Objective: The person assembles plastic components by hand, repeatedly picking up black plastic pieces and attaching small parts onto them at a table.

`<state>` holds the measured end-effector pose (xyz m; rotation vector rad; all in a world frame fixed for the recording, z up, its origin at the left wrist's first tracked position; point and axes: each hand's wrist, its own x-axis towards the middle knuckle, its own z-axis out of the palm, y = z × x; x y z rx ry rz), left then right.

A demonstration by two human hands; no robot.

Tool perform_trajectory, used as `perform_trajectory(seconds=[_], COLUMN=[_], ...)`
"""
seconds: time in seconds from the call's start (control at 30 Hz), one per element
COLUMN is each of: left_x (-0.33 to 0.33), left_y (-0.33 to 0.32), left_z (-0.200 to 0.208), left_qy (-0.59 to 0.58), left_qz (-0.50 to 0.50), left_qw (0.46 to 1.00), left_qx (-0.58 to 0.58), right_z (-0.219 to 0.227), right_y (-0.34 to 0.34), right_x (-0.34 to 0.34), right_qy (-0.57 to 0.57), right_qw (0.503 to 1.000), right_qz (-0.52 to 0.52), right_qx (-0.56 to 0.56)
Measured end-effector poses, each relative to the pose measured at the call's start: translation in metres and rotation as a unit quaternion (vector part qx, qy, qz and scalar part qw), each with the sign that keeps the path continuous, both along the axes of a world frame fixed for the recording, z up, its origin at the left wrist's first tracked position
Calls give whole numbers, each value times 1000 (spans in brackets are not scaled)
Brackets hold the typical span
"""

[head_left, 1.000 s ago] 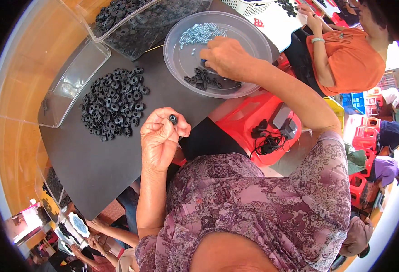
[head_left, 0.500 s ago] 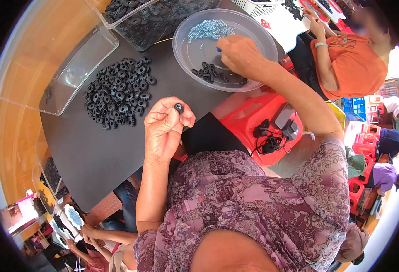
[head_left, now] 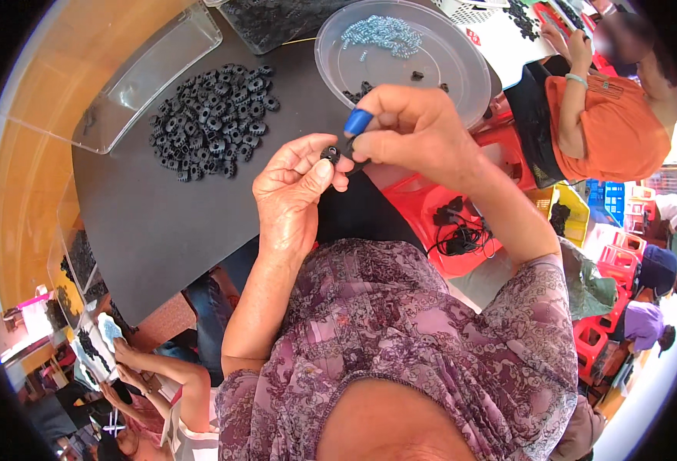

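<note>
Between the thumb and fingers of my left hand is a small black plastic part with a round hole in its end. Close by on its right, my right hand pinches a small dark piece, mostly hidden by the fingers. A blue band wraps one finger of that hand. Behind my right hand stands a round clear tub, holding small blue metal springs and a few black pieces. A heap of black plastic parts lies on the grey tabletop left of my hands.
An empty clear box lies at the far left, and another bin of black parts stands behind. A red stool with a cable on it is at my right. Co-workers sit at both sides, one in an orange shirt.
My right hand has come out of the round tub toward my left hand, now with a small dark piece in its pinch. The left hand has risen slightly rightward, still holding the black part.
</note>
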<state>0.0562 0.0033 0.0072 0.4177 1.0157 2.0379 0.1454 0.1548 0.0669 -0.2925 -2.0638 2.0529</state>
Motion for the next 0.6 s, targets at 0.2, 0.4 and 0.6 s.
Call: perform_trajectory(seconds=[0.2,0.4,0.6], left_x=[7,10,12], left_y=[-5,-5,-9], left_z=[0,4,2], left_qy=[65,70,85], left_qz=[40,58,59], left_qw=[997,995,994], left_qx=[-19,-29,-26], right_z=[-8,-1,-12], right_y=[-13,-17,-20], right_x=[-3,-1,1], right_qy=[22,-21,26], right_qw=[999,994,981], right_qz=[-6,-12,-14], right_qx=[29,111,192])
